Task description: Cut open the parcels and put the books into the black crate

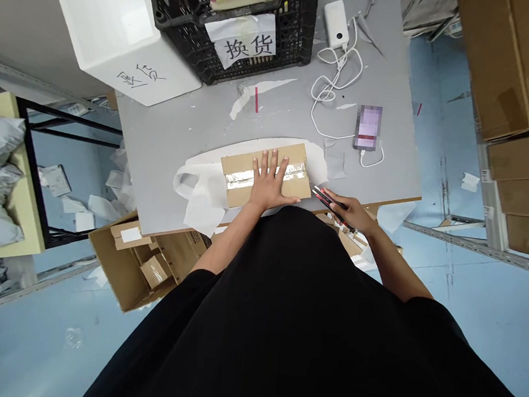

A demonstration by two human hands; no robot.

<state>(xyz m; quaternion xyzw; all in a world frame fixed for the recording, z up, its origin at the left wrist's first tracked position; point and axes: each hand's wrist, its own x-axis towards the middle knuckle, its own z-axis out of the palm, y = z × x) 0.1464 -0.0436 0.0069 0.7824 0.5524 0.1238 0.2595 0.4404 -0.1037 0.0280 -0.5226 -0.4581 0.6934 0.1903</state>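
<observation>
One black crate (295, 36) stands beyond the taped carton (242, 174).

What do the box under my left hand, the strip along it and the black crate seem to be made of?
The box under your left hand looks like cardboard: matte and brown, with flat panels. The strip is probably plastic tape, glossy, as it throws bright white glare. The crate seems to be moulded plastic, with a slight sheen and regular holes in its walls.

The box (244, 163) in the middle is dull card with shiny plastic tape (239, 179). The top crate (296, 36) is plastic. The surface (157, 151) looks smooth.
</observation>
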